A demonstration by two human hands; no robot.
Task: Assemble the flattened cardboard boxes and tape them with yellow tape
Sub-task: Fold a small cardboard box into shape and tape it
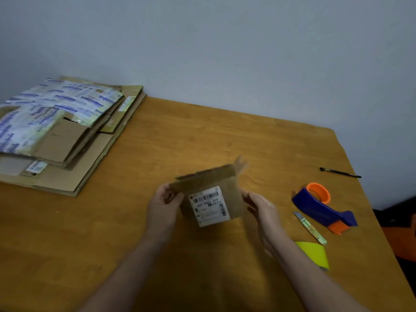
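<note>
A small cardboard box (233,183) with a white shipping label on its near face is held above the middle of the wooden table (112,233). My left hand (163,204) grips its left edge with curled fingers. My right hand (260,204) holds its right side. The box looks partly opened out, with one flap blurred at its top right. A roll of yellow tape (315,254) lies to the right of my right forearm.
A stack of flattened cardboard boxes (60,136) fills the table's far left corner. To the right lie a blue and orange tape dispenser (324,207), a utility knife (310,227) and a black pen (340,172). The table's right edge is close behind them.
</note>
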